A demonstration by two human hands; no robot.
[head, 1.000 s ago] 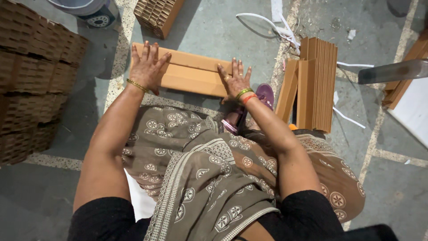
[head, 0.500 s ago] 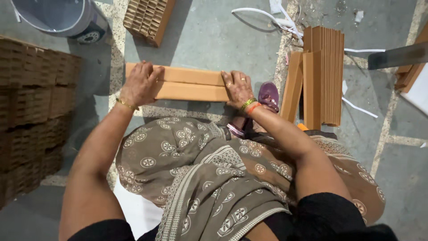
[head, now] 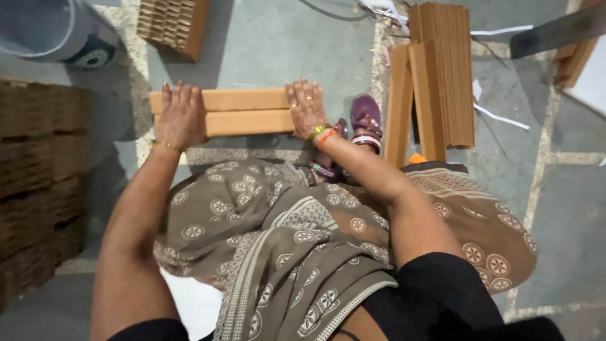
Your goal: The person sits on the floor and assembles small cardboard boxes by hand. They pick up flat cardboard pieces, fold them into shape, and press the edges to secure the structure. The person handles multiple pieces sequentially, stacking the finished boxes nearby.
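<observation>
One camera only, worn on the person's head, pointing almost straight down past the lap to the floor point(head: 303, 44). It sits close: both forearms fill the frame's middle, with the left hand point(head: 180, 117) and right hand point(head: 307, 107) in the upper half. The view's top edge faces away from the person; the bottom edge cuts off at the chest. No second view shares this scene.

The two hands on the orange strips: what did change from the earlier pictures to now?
Little changed. The left hand drew its spread fingers together; the right hand stayed flat. Both keep pressing on the orange strips, which lie as before. The upright stack did not move.
</observation>
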